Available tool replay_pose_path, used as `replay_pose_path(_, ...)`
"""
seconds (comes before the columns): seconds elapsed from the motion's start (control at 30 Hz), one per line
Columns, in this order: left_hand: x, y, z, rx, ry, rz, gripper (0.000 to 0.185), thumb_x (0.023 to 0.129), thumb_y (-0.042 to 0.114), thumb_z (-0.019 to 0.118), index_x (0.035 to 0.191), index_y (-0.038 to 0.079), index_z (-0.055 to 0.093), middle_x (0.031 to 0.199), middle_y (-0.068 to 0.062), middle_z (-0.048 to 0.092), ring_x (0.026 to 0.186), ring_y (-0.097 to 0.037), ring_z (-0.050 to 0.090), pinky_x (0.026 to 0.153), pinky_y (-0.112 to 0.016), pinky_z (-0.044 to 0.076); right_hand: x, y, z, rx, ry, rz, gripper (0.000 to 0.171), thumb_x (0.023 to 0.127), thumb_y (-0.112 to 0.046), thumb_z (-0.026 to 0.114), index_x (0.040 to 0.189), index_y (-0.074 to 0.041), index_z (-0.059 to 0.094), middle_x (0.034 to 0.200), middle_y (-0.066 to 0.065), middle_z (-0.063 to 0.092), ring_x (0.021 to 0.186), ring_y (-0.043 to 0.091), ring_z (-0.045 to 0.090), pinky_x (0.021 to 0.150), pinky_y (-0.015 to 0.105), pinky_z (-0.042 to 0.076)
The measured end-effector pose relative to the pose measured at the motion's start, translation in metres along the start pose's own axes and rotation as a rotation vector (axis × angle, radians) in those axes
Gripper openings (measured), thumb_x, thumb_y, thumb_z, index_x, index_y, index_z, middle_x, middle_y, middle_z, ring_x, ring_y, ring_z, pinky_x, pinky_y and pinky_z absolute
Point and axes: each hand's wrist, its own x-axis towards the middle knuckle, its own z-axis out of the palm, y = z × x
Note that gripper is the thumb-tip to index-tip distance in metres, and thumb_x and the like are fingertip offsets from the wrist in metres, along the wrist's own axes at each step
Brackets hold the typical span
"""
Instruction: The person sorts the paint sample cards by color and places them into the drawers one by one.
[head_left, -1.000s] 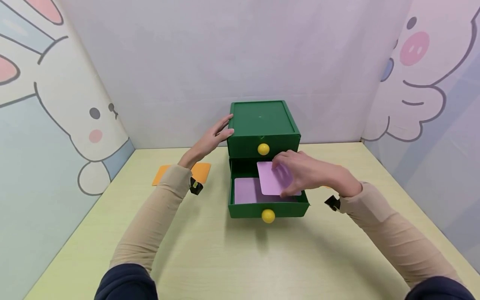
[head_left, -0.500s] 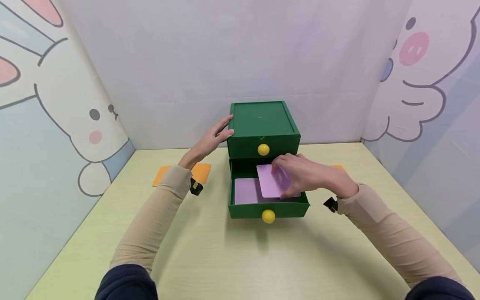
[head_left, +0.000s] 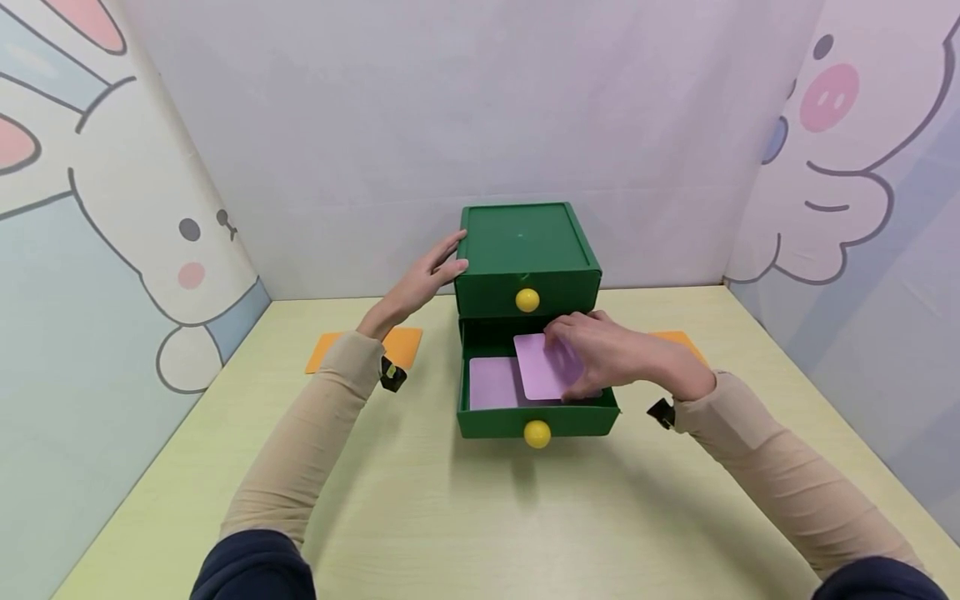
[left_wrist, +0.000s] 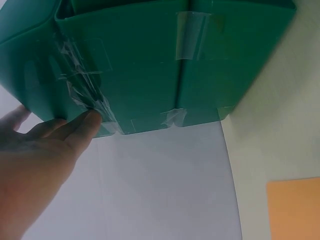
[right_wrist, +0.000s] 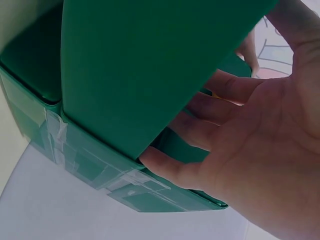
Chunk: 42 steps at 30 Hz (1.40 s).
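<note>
Ideally, left hand (head_left: 415, 285) spread against the green cabinet (head_left: 525, 240), the right hand (head_left: 613, 353) pinching a purple card (head_left: 542, 373) should clear the drawer front (head_left: 495, 425).

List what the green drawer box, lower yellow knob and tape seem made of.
Green drawer box: probably satin plastic, given thin, even-coloured walls. Lower yellow knob: its smooth sheen suggests plastic or painted wood. Tape: likely clear plastic film, shiny and creased.

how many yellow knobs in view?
2: upper knob on the closed top drawer, lower knob on the pulled-out drawer beneath it. Another could be hidden under that one.
</note>
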Motion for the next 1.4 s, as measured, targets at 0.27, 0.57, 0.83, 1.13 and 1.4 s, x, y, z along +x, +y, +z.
replay_pose_path(0.27,0.0,-0.001,0.0,0.0,-0.001,0.0,0.063,0.101,0.027,0.04,0.157,0.018,0.012,0.165,-0.003,0.007,0.152,-0.023,0.009,0.12,-0.05,0.022,-0.002,0.0,0.001,-0.005,0.001,0.005,0.062,0.067,-0.039,0.086,0.115,-0.009,0.06,0.124,0.006,0.061,0.112,0.024,0.052,0.095,0.052,0.039)
replay_pose_path(0.57,0.0,-0.001,0.0,-0.017,-0.001,0.001,0.063,0.102,0.027,0.04,0.157,0.018,0.012,0.165,-0.003,0.006,0.152,-0.023,0.008,0.12,-0.051,0.021,-0.005,0.002,0.001,0.03,0.001,-0.001,0.063,0.071,-0.037,0.084,0.118,-0.003,0.06,0.137,0.016,0.054,0.125,0.034,0.048,0.103,0.059,0.035)
replay_pose_path(0.83,-0.001,-0.002,0.001,0.002,0.005,0.011,0.063,0.102,0.027,0.04,0.157,0.017,0.012,0.165,-0.003,0.006,0.152,-0.023,0.008,0.12,-0.052,0.022,-0.025,-0.018,-0.005,0.238,0.25,-0.067,0.034,0.083,-0.028,0.077,0.109,-0.011,0.065,0.105,-0.002,0.066,0.094,0.014,0.06,0.083,0.032,0.053)
replay_pose_path(1.13,-0.004,0.001,0.004,0.007,0.012,0.006,0.064,0.101,0.029,0.041,0.157,0.017,0.012,0.164,-0.004,0.007,0.152,-0.024,0.008,0.119,-0.054,0.02,-0.068,-0.073,0.037,0.917,0.151,-0.107,0.009,0.095,-0.016,0.062,0.098,-0.01,0.067,0.074,0.003,0.071,0.051,0.011,0.056,0.047,0.023,0.048)
replay_pose_path(1.4,-0.002,0.0,0.003,0.003,0.015,0.006,0.065,0.101,0.03,0.041,0.157,0.017,0.012,0.164,-0.004,0.007,0.152,-0.024,0.008,0.12,-0.054,0.02,-0.068,-0.08,0.09,1.332,-0.129,0.311,0.048,0.1,-0.039,0.05,0.108,0.007,0.062,0.082,0.012,0.074,0.049,0.013,0.058,0.048,0.025,0.049)
